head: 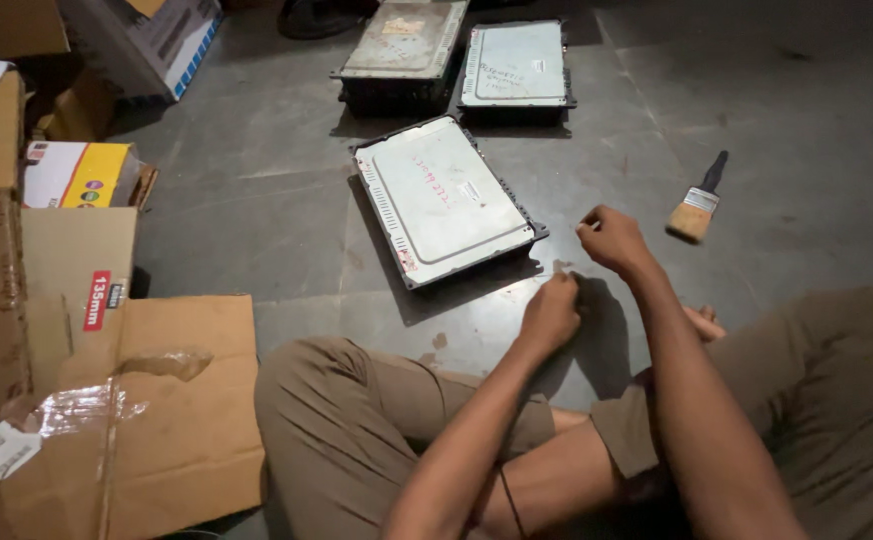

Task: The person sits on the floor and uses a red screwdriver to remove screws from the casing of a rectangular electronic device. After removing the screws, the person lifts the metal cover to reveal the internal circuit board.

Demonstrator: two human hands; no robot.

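Both hands, left hand [550,315] and right hand [612,238], are curling closed near the nearest metal case [444,198]; I'm seeing nothing clearly pinched.

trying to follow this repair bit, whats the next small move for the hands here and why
Probably the right hand reaches right for the paintbrush. Both hands are closed and hover over bare floor just beside the nearest flat metal unit; whether they pinch anything small cannot be told. The left hand sits lower, near the unit's corner. The brush lies untouched, the only tool in view.
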